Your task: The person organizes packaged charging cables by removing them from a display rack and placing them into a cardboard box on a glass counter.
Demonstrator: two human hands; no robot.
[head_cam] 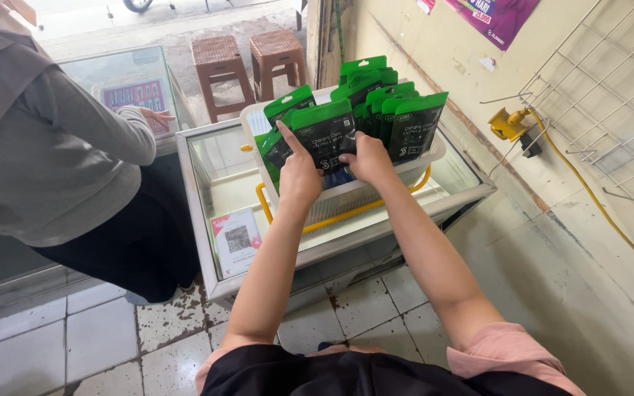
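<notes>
Your left hand (299, 176) and right hand (367, 160) grip, it seems, one green-black packet (326, 132) in the white basket (346, 196) on the glass counter (207, 213)

Single head-mounted view, looking steeply down and forward along both forearms. It sits close above a white basket (434, 152) on a glass display case (199, 213). Tiled floor fills the lower frame; the far background is probably a street.
</notes>
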